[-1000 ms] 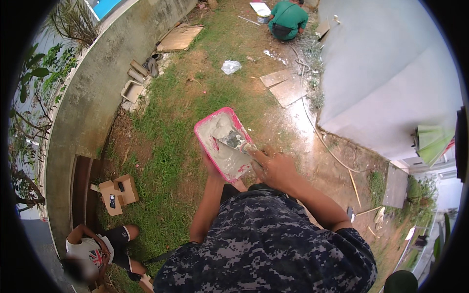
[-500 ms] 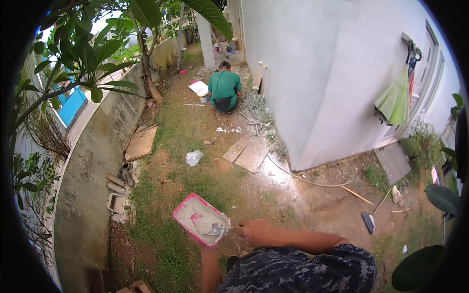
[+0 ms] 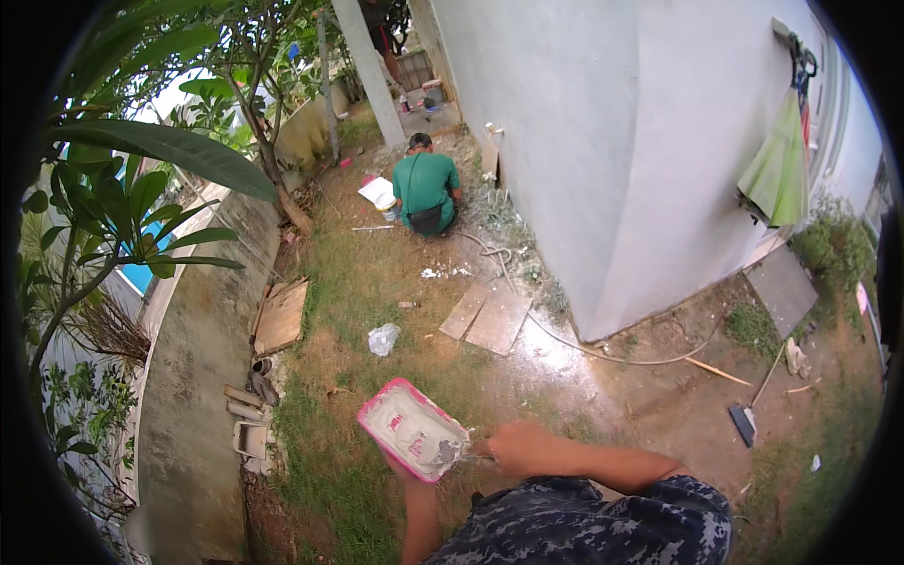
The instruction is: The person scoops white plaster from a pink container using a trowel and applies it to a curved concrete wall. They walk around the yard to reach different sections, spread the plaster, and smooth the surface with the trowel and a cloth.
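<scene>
At the lower middle, my left hand (image 3: pixel 405 473) holds a pink rectangular tray (image 3: pixel 405 419) of pale, wet paste from underneath, its fingers mostly hidden by the tray. My right hand (image 3: pixel 508 445) is closed on the handle of a putty knife (image 3: pixel 446 452), whose blade lies in the paste at the tray's right end.
A crouching person in green (image 3: pixel 424 193) works beside a bucket (image 3: pixel 384 201); another stands behind (image 3: pixel 381 33). A white wall (image 3: pixel 612 160), hose (image 3: pixel 621 358), loose tiles (image 3: pixel 494 320) and broom (image 3: pixel 742 424) lie right; a concrete wall (image 3: pixel 179 424) and branches (image 3: pixel 122 245) left.
My view has tilted up from my body toward the yard. The seated person at left has left view; a standing person now shows at top. Tray and knife appear lower in the picture.
</scene>
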`<state>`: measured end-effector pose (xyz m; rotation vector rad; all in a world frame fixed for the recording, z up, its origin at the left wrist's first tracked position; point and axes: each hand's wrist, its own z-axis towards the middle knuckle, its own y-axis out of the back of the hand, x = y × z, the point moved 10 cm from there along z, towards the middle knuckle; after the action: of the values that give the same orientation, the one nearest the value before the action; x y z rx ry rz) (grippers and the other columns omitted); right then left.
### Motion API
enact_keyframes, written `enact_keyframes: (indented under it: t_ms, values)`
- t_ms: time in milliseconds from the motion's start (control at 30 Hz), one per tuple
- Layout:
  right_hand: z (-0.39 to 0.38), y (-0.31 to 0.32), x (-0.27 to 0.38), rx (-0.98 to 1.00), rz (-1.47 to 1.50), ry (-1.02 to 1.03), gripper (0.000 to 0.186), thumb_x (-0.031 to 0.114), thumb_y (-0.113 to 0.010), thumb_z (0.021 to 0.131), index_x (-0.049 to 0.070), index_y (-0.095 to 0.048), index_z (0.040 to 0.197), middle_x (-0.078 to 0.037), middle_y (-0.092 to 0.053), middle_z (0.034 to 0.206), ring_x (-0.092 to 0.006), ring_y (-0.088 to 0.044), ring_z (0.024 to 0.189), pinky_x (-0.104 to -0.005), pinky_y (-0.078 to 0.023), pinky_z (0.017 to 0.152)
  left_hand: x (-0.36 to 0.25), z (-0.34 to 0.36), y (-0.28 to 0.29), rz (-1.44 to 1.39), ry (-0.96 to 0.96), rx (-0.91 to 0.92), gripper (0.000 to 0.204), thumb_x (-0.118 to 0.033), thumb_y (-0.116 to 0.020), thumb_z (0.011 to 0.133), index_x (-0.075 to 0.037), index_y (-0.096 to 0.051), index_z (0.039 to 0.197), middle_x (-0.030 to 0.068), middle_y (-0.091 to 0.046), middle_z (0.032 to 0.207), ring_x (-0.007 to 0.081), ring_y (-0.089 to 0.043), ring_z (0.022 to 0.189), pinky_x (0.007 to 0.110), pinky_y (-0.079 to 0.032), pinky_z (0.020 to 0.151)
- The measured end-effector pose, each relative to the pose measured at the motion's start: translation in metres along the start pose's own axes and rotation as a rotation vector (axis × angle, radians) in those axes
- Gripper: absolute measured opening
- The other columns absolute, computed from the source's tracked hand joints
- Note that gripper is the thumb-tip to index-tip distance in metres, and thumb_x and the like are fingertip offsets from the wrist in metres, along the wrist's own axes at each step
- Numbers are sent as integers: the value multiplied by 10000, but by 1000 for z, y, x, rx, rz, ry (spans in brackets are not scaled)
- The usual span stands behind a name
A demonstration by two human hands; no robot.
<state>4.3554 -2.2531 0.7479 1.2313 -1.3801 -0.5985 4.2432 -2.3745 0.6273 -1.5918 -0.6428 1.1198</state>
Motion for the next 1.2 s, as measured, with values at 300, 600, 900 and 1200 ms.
enact_keyframes:
  t_ms: [300, 600, 900, 1200]
  values:
    - [17, 36, -98, -172, 122, -82, 391, 301, -581, 889, 166, -592, 1256, -184, -627, 1043, -370, -680, 843, -480, -552, 695, 60, 74, -12, 27, 70, 35, 750, -643, -356, 926, -120, -362, 1464, 151, -465, 1429, 400, -520, 1226, 595, -426, 1016]
    - [61, 65, -141, -148, 212, -87, 394, 286, -592, 893, 150, -592, 1262, -216, -643, 1059, -389, -678, 774, -485, -553, 712, 70, 147, 29, 194, 63, -80, 784, -630, -398, 918, -97, -315, 1487, 169, -428, 1461, 400, -486, 1269, 587, -401, 1047]
    - [172, 89, -225, -126, 705, -231, 345, 292, -512, 966, 110, -592, 1248, -198, -674, 914, -391, -654, 827, -427, -508, 801, 53, 271, 94, -40, 266, -163, 764, -624, -409, 920, -84, -365, 1459, 198, -481, 1406, 417, -499, 1249, 595, -417, 1032]
    - [316, 123, -291, 225, 726, -294, 358, 302, -518, 973, 51, -615, 1208, -165, -676, 1032, -297, -639, 917, -381, -487, 855, -18, 381, 127, -29, 255, -169, 739, -595, -394, 946, -72, -346, 1466, 182, -459, 1432, 390, -496, 1263, 563, -419, 1044]
